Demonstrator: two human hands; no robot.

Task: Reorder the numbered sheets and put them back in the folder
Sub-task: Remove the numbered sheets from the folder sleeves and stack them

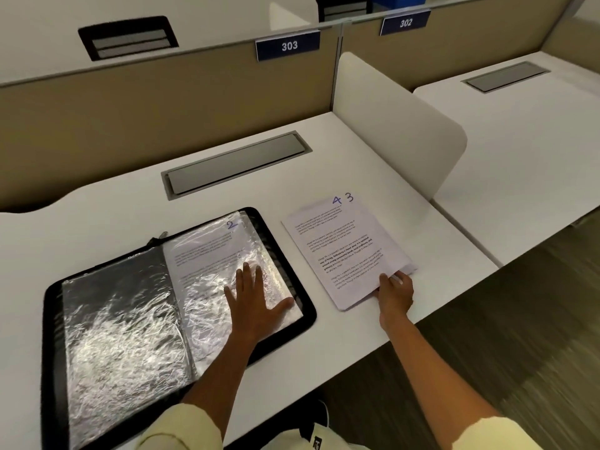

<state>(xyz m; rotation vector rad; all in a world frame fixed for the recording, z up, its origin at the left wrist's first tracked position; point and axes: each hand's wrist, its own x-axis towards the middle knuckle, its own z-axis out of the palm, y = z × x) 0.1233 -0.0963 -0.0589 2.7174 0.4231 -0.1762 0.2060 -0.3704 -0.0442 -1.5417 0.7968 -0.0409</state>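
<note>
Folder (285, 254) open on desk (130, 216) | sheet 2 (220, 251) in its right sleeve | left hand (251, 298) flat on that sleeve, fingers straight | right hand (394, 292) pinches near corner of loose sheets (337, 251) marked 4, 3, right of folder

The printed text on the loose sheets (341, 251) is too small to read. The folder (162, 303) is cut off at the lower left edge, and glare obscures its plastic sleeves (126, 332).

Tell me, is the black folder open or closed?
Open. The black folder lies spread flat on the desk, shiny plastic sleeves showing, with sheet 2 inside.
</note>
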